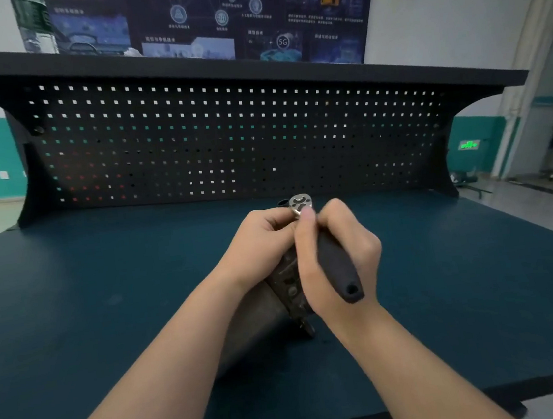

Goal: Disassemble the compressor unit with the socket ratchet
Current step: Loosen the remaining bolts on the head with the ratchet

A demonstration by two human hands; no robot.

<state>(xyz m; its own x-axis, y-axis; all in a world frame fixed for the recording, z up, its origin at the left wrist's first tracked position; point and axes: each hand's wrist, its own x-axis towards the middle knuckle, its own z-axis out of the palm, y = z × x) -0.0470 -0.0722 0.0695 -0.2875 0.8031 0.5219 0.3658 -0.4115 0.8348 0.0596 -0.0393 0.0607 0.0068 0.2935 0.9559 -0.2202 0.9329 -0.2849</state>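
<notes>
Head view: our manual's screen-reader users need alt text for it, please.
A person's right hand grips a socket ratchet by its black handle, while the left hand holds the top of a grey compressor unit on a dark blue workbench. A black pegboard stands behind.

My left hand [261, 242] and right hand [337, 254] cover most of the compressor unit [285, 285]; I only see a grimy flange strip between them. Socket under the ratchet [335, 264] head is hidden, can't tell what it sits on. Poster [198, 15] text too blurred to read, top cut off.
</notes>
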